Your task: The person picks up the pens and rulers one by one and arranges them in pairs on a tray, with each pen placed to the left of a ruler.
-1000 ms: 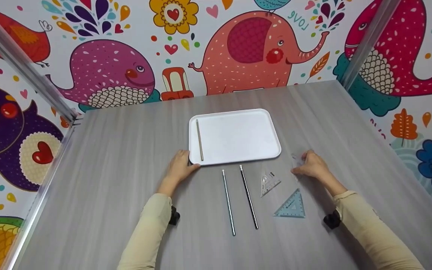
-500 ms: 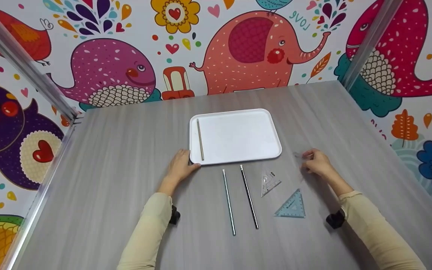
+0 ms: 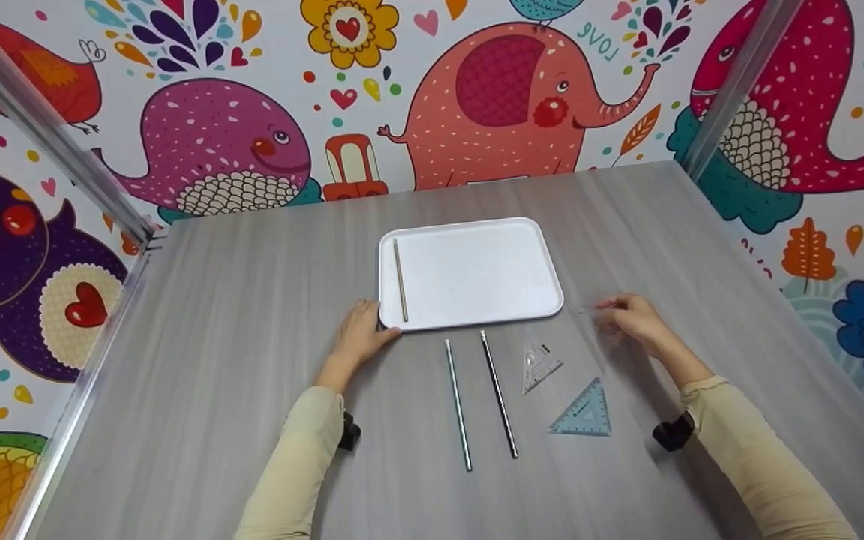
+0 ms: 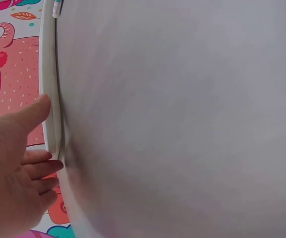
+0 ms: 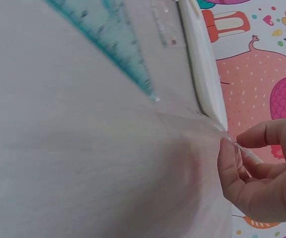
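A white tray (image 3: 477, 274) lies on the table with a gold pencil (image 3: 400, 281) along its left side. My left hand (image 3: 361, 330) holds its near left corner; in the left wrist view the thumb (image 4: 39, 109) lies along the rim and the fingertips meet the corner. Right of the tray, my right hand (image 3: 633, 321) pinches a thin clear plastic set square (image 5: 195, 121) between thumb and fingers, its outline faint. Nearby lie a blue set square (image 3: 586, 412) and a small clear set square (image 3: 539, 367). A teal pencil (image 3: 457, 405) and a black pencil (image 3: 499, 394) lie before the tray.
The grey wood-grain table (image 3: 252, 300) meets cartoon-printed walls (image 3: 229, 135) at the back and sides. Metal posts (image 3: 64, 120) stand at the corners. Each wrist carries a small black camera (image 3: 673, 433).
My right hand has shifted slightly right, and the clear set square it pinches has turned in the fingers. My left hand, the tray, the pencils and the other set squares have stayed put.
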A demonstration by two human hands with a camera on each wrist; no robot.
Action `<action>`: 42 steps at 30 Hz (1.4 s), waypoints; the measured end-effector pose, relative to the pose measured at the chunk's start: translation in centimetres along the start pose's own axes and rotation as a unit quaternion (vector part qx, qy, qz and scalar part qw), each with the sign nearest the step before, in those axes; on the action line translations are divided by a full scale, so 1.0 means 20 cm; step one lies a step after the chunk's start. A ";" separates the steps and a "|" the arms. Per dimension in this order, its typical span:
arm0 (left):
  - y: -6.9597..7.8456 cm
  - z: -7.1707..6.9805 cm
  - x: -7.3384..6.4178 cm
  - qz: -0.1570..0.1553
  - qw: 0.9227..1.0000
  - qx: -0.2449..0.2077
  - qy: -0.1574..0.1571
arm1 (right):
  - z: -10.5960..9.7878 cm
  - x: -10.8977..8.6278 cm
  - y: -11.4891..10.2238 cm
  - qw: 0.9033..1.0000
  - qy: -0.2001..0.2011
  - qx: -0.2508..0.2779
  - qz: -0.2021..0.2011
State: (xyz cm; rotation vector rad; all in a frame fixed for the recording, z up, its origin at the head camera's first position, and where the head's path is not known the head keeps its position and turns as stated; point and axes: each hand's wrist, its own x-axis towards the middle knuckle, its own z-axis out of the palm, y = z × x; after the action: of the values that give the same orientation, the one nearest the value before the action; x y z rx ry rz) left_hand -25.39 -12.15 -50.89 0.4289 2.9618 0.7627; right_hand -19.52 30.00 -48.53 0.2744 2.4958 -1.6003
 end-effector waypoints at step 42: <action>0.01 -0.01 0.00 -0.002 1.000 0.011 0.002 | 0.30 0.19 -0.39 0.993 -0.035 0.115 0.013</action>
State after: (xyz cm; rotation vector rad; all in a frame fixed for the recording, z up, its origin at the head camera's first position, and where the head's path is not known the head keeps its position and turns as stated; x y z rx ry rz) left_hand -25.34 -12.04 -50.57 0.4238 2.9765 0.7335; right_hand -24.86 21.70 -45.07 0.2723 2.2493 -1.8541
